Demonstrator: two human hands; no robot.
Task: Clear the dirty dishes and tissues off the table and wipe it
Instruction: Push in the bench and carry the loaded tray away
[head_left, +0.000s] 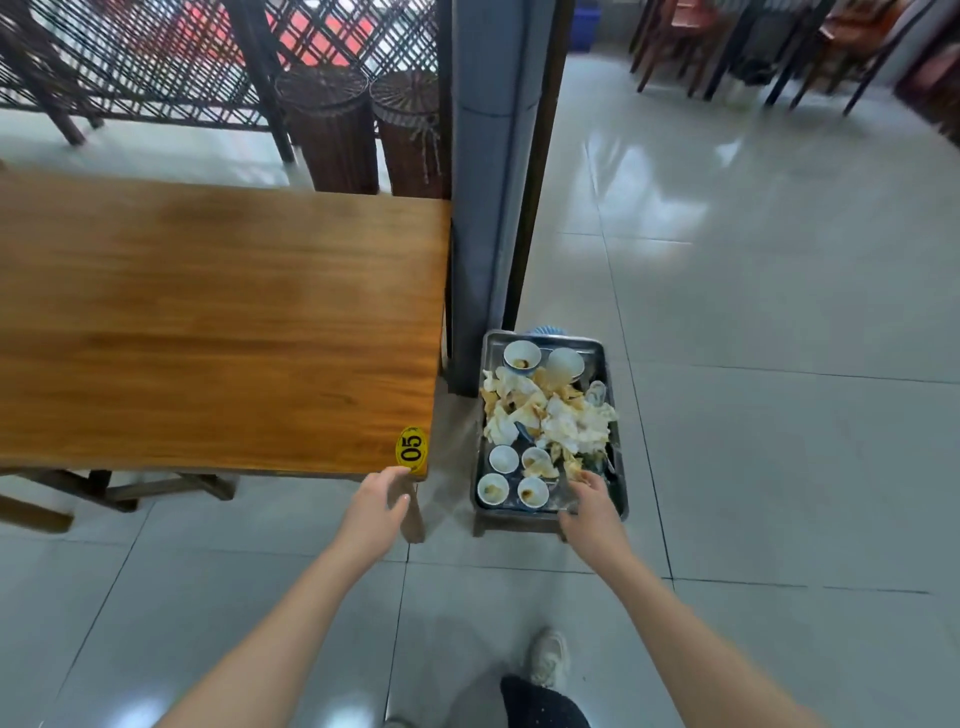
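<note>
A shoe (549, 657) stands on pale tiled floor (779, 364). The left hand (375, 506) hangs loose and holds nothing, just off the near right corner of the table (208, 322), by a yellow 05 tag (411, 447). The right hand (589, 506) reaches over the near rim of the tray (571, 340); whether it grips cannot be told. The tray, on a low stool (483, 527) just beside the table's end, holds bowls (492, 489) and tissues (550, 415). A pillar (478, 208) stands behind it. The floor lies open rightward up to distant chairs (779, 41).
</note>
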